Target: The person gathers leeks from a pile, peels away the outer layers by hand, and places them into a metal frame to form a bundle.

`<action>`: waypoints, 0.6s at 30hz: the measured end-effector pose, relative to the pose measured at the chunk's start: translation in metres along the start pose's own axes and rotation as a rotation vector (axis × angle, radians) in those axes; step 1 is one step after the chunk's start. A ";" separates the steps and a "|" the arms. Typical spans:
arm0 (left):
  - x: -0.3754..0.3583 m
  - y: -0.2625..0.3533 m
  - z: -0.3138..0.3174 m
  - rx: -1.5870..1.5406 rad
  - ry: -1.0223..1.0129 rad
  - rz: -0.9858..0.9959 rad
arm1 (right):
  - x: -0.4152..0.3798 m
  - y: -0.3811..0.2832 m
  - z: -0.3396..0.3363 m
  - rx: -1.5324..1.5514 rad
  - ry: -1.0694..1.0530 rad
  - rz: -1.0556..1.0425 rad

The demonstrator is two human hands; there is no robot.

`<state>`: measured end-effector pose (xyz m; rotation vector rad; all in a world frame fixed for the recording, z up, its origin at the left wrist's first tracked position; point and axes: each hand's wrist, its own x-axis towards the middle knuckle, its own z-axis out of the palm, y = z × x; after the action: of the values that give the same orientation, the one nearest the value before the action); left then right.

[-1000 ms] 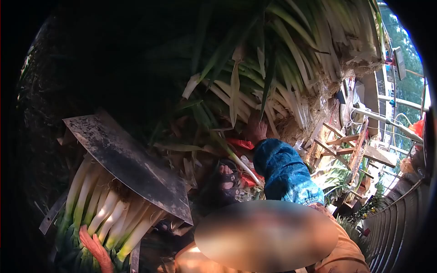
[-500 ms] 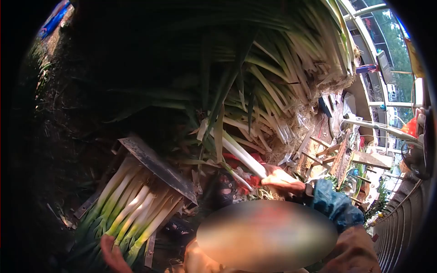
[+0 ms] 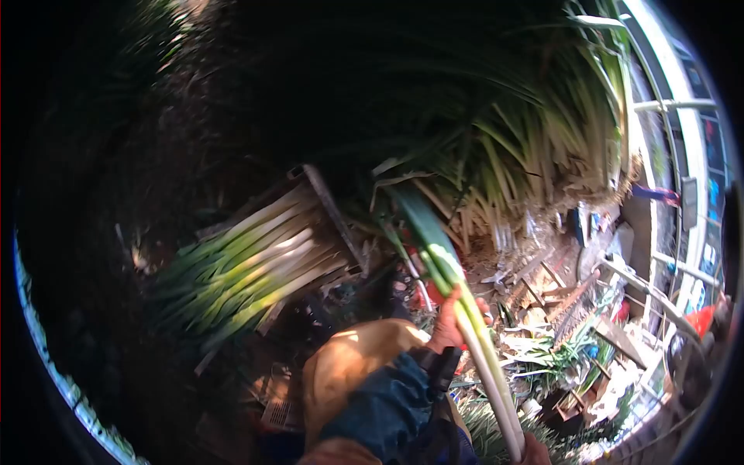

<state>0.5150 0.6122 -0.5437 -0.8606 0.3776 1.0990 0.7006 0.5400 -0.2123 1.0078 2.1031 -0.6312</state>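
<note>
My left hand (image 3: 447,324) is closed around the green-and-white shaft of a long leek (image 3: 486,353), with its thumb on the near side. The leek slants from its dark leaves at upper left to its pale end at lower right. At the bottom edge, my right hand (image 3: 535,451) closes on the pale end, only partly in view. To the left of my hands, a wooden frame (image 3: 335,211) holds a row of leeks (image 3: 267,260), white ends against the board and green leaves to the left.
A large pile of leeks (image 3: 542,147) spans the upper right. Wooden pieces (image 3: 620,341) and loose greens (image 3: 542,364) lie at the right near metal rails (image 3: 651,294). My bent knee in tan trousers (image 3: 349,360) is below the frame.
The view has turned and shifted. My left hand has left the framed leeks and taken hold of the single leek. My right hand is now at the bottom edge, by its pale end.
</note>
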 end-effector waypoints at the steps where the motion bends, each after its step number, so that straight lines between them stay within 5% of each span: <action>1: -0.007 -0.007 0.010 -0.028 -0.058 -0.096 | 0.007 0.002 -0.013 0.289 -0.202 0.279; 2: -0.014 -0.014 0.020 -0.001 -0.043 -0.008 | 0.016 0.004 -0.021 0.565 -0.402 0.571; 5: -0.062 -0.004 0.054 0.030 -0.123 0.020 | 0.030 0.025 -0.002 0.526 -0.301 0.502; 9: -0.138 0.053 0.092 0.132 -0.337 0.291 | 0.053 0.036 0.047 0.501 -0.173 0.440; 11: -0.177 0.092 0.096 0.227 -0.445 0.545 | 0.112 0.012 0.024 0.387 0.108 0.132; 18: -0.382 0.258 0.015 0.414 -0.500 1.388 | 0.351 -0.159 -0.036 0.165 0.302 -0.680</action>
<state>0.1168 0.4354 -0.3913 0.2060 0.7721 2.3201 0.4025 0.6340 -0.4401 0.4631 2.7171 -1.0440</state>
